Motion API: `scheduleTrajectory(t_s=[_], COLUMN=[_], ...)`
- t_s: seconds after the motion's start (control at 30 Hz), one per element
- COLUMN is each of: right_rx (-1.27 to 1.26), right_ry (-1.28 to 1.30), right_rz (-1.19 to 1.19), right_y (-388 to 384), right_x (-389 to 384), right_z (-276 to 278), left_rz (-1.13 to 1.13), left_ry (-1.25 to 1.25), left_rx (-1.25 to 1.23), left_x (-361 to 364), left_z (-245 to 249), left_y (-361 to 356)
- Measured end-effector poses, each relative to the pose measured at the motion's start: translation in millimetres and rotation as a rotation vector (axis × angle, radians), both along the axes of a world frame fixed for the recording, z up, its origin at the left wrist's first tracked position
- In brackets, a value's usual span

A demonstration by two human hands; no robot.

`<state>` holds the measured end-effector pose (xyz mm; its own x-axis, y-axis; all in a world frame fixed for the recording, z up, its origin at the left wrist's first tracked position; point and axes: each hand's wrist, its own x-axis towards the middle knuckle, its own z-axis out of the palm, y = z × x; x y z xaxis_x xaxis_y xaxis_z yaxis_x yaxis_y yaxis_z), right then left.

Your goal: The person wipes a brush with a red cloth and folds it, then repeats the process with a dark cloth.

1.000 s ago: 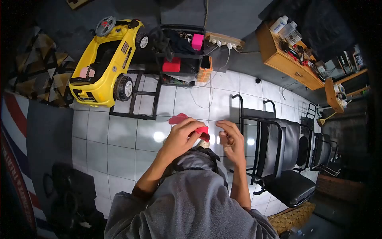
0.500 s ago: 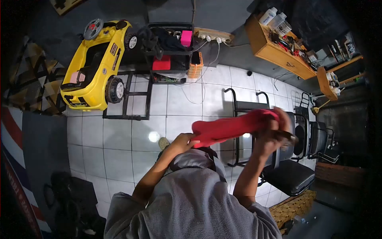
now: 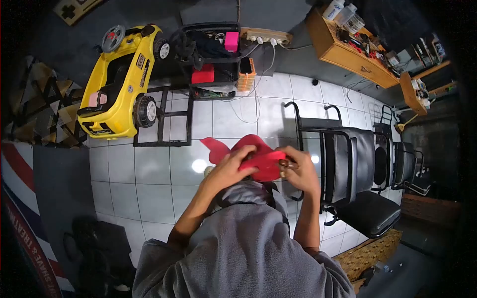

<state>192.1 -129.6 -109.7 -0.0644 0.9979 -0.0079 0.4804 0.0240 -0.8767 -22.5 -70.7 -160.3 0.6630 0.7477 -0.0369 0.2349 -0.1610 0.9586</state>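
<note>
A floppy red piece of cloth (image 3: 263, 170) is bunched in front of my body, with one pointed end sticking out to the left. My left hand (image 3: 229, 171) is closed on it, thumb and fingers pinching a fold. At the cloth's right edge, my right hand (image 3: 302, 171) is closed as well, its fingertips on the cloth. A small brown and brass-coloured object (image 3: 285, 168) shows among the right fingers; its kind cannot be made out. A grey cape-like cloth (image 3: 238, 248) covers my torso.
A yellow toy car (image 3: 119, 89) stands at left beside a black metal frame (image 3: 164, 144). Black shelves (image 3: 211, 59) hold small items at the back. Black padded chairs (image 3: 367, 208) line the right side, below a wooden drawer cabinet (image 3: 348, 62) with tools and bottles on top.
The red cloth was stretched out between my hands; now it is gathered up. My right hand has come left and inward, and my left hand has moved slightly up onto the cloth.
</note>
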Motion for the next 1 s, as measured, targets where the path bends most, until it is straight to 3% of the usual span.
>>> scheduleTrajectory(t_s=[0.03, 0.07, 0.1, 0.13, 0.17, 0.23, 0.27, 0.4, 0.5, 0.57, 0.63, 0.67, 0.77, 0.83, 0.87, 0.9, 1.0], right_rx=[0.047, 0.024, 0.059, 0.024, -0.01, 0.043, 0.062, 0.239, 0.148, 0.157, -0.136, -0.08, 0.004, -0.019, 0.173, 0.134, 0.034], right_ry=[0.01, 0.162, 0.25, 0.305, 0.36, 0.323, 0.237, 0.21, 0.165, 0.237, 0.401, 0.316, 0.257, 0.245, 0.007, 0.11, 0.161], right_rz=[-0.03, -0.113, -0.18, -0.287, -0.396, -0.485, -0.527, -0.677, -0.741, -0.577, -0.559, -0.564, -0.485, -0.455, -0.424, -0.487, -0.496], right_y=[-2, -7, -9, -12, -14, -10, -9, 1, 3, 4, -4, -1, -4, -7, -6, -7, -8], right_x=[7, 12, 13, 15, 18, 29, 35, 35, 14, 13, 9, 1, -11, -20, -24, -34, -48], right_z=[0, 4, 13, 20, 23, 21, 14, -4, 10, -13, -21, -26, -28, -22, -20, -15, 2], left_rz=[0.025, 0.046, 0.123, 0.171, 0.217, 0.308, 0.331, 0.486, 0.532, 0.508, 0.469, 0.427, 0.288, 0.25, 0.286, 0.326, 0.4], left_ry=[0.083, 0.018, 0.211, 0.217, 0.222, 0.321, 0.157, -0.048, 0.089, 0.029, -0.093, -0.165, -0.465, -0.511, -0.542, -0.573, -0.614], left_rx=[0.019, 0.206, 0.226, 0.238, 0.252, 0.009, 0.066, -0.149, -0.16, -0.186, -0.269, -0.463, -0.686, -0.83, -0.907, -0.983, -0.828], left_x=[-4, -14, -22, -31, -39, -56, -64, -67, -53, -37, -21, -14, 0, 1, 1, 2, 4], left_z=[-25, -56, -69, -80, -82, -79, -87, -71, -47, -23, -15, -6, 1, 4, 9, 14, 10], left_y=[1, 5, 3, 4, 7, 7, 7, 5, 3, 1, -1, -3, -12, -15, -16, -18, -21])
